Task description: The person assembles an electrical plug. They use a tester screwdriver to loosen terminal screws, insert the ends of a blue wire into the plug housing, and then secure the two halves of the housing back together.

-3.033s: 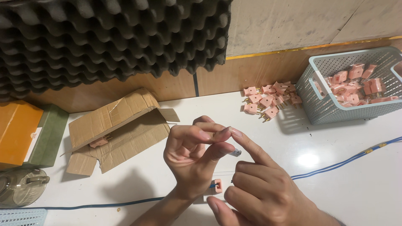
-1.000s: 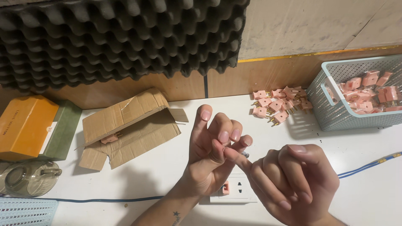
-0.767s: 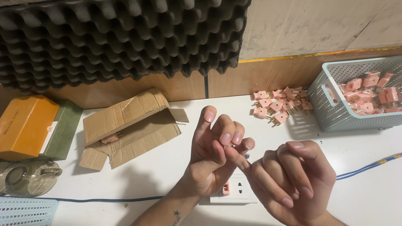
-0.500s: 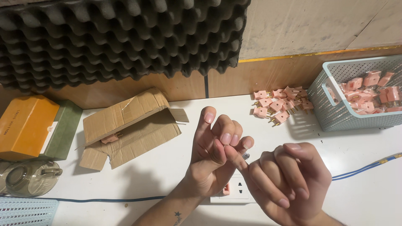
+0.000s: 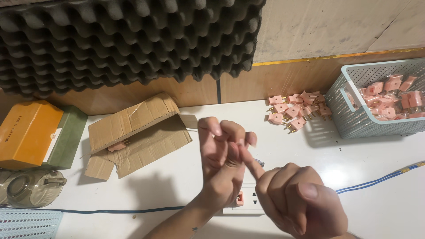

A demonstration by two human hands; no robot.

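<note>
My left hand is raised upright over the white table, its fingers bent and close together, with nothing visible in it. My right hand is curled into a fist below and to the right of it. Its index finger is stretched out and touches the left hand's fingertips. Under the hands lies a white power strip with one pink plug pushed into it. A small dark object lies on the table just behind my right index finger.
A pile of pink plugs lies at the back. To their right stands a pale blue basket with more plugs. A torn cardboard box holds one plug. An orange box, a green box, a glass jar and a blue cable are also here.
My left hand's fingers have curled from nearly straight to bent. My right hand stays fisted with its index finger against them. The view has shifted a little.
</note>
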